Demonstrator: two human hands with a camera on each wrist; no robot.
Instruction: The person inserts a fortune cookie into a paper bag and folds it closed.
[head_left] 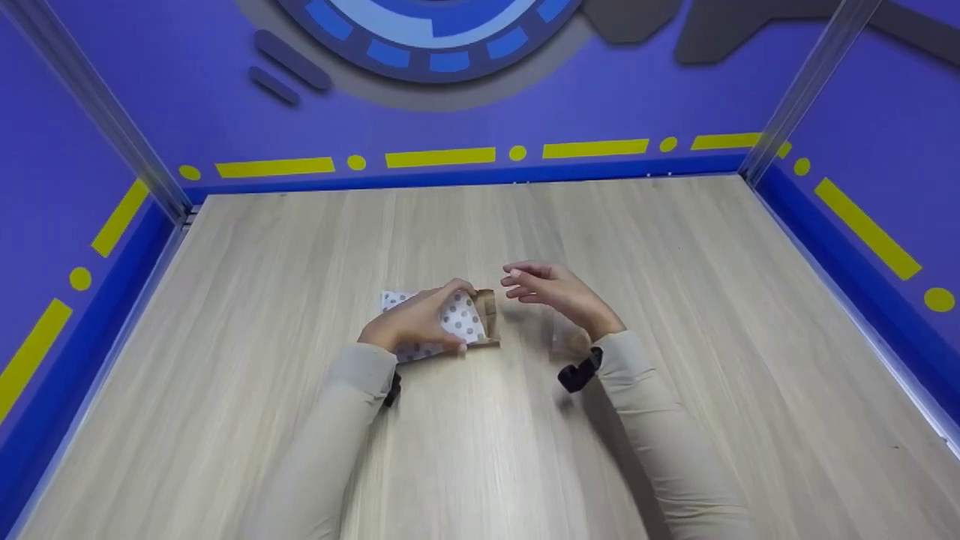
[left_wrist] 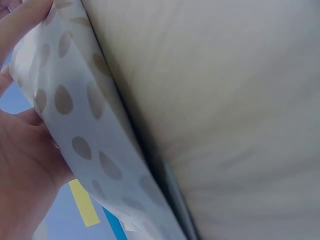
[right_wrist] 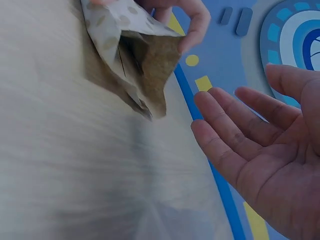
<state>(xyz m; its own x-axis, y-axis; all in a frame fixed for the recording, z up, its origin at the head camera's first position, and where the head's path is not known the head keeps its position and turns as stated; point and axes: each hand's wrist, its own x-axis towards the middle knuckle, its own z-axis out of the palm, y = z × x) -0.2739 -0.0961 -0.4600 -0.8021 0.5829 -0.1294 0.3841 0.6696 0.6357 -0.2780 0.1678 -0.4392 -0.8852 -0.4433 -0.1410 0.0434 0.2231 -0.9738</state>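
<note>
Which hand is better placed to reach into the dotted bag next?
Probably the right hand: it looks empty, near the open mouth of the dotted bag, which the left hand grips.

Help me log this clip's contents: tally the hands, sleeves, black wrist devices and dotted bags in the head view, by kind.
Hands: 2 (left hand, right hand)
Sleeves: 2 (left sleeve, right sleeve)
Black wrist devices: 2 (left device, right device)
Dotted bag: 1
Total: 7
</note>
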